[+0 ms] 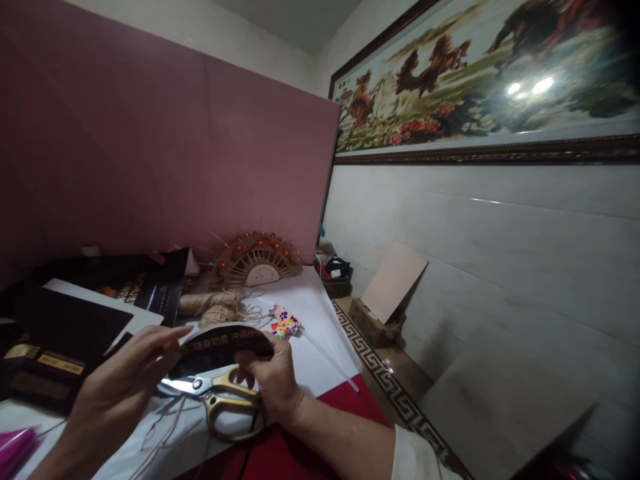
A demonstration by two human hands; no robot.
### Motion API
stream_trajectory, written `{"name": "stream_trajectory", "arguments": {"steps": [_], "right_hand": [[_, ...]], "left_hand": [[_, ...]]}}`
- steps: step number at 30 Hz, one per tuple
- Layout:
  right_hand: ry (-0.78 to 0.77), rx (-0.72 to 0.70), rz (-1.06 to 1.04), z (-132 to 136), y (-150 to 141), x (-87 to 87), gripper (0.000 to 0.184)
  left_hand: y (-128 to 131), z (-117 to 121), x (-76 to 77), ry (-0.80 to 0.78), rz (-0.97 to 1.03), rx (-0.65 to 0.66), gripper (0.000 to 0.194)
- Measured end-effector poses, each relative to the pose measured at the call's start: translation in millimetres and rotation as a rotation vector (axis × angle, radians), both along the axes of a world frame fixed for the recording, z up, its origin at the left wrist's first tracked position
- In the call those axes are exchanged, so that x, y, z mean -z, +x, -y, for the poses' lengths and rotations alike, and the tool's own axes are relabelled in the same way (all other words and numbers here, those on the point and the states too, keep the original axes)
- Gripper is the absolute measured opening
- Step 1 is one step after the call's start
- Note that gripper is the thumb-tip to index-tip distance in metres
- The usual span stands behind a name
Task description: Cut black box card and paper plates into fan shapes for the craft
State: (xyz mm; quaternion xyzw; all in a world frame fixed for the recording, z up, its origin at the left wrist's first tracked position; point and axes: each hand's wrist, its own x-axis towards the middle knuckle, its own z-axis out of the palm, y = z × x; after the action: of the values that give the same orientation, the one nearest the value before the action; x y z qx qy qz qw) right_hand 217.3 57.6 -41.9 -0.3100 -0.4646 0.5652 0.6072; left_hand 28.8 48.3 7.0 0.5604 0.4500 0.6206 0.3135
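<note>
The right hand (277, 380) is clamped, thumb against fingers, on the right end of a curved black card (215, 350). The left hand (120, 383) has its fingertips at the card's other end; whether they pinch it or only touch it, I cannot tell. The card bears a row of gold Chinese characters that seems to read 随身奶昔, and further ones run on toward the right hand, partly covered.

Just below the card, between the hands, are scissors (211, 401) with gold-coloured handles; whether right-hand fingers pass through a loop is unclear. Thin strands lie on the white surface (320, 353) below them, and red cloth (350, 403) shows beneath the right forearm.

Just beyond the right hand lies a flower-patterned piece (286, 322) on a pale stick. Past the card sit twine (207, 303) and a fan-shaped piece (263, 257) with red beads.

To the left hand's left, a black box (55, 340) carries a gold label, too small to read. Beyond it, black packaging (163, 293) has pale lettering, too slanted to make out. High up beyond the right hand hangs a framed horse picture (440, 87), its small corner characters illegible.
</note>
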Motion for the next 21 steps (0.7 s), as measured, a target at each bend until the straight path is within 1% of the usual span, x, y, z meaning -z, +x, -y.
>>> {"name": "stream_trajectory", "arguments": {"steps": [2,3,4,5,6,7,8,9,12,15,19,21], "right_hand": [[-0.007,0.029,-0.061,-3,2,-1.6,0.021],[0.000,0.037,-0.094,-4,2,-2.1,0.021],[0.006,0.032,-0.124,-5,2,-2.2,0.021],[0.006,0.019,-0.150,-4,2,-2.1,0.022],[0.001,-0.005,-0.170,-3,1,-1.9,0.024],[-0.005,-0.035,-0.183,-1,0,-1.5,0.025],[-0.011,-0.066,-0.186,1,-1,-1.2,0.027],[-0.017,-0.091,-0.182,3,-2,-0.9,0.029],[-0.030,-0.121,-0.131,7,-4,0.5,0.036],[-0.037,-0.126,-0.043,6,-2,3.3,0.034],[-0.058,-0.123,0.031,4,1,6.3,0.032],[-0.077,-0.114,0.030,5,2,5.5,0.032]], "left_hand": [[3,-2,8.8,-0.046,-0.001,0.061,0.061],[4,-1,14.2,-0.112,0.036,0.083,0.070],[4,0,20.0,-0.200,0.092,0.101,0.074],[5,2,25.5,-0.290,0.136,0.119,0.071],[6,4,30.3,-0.361,0.150,0.140,0.061],[8,6,34.1,-0.396,0.142,0.155,0.048],[11,8,36.4,-0.401,0.119,0.157,0.034],[13,10,37.4,-0.382,0.095,0.146,0.028],[19,14,34.6,-0.306,0.068,0.079,0.038],[16,15,33.9,-0.293,0.073,0.030,0.039],[8,11,46.7,-0.308,0.031,0.054,0.037],[6,8,53.9,-0.313,0.076,0.089,0.036]]}}
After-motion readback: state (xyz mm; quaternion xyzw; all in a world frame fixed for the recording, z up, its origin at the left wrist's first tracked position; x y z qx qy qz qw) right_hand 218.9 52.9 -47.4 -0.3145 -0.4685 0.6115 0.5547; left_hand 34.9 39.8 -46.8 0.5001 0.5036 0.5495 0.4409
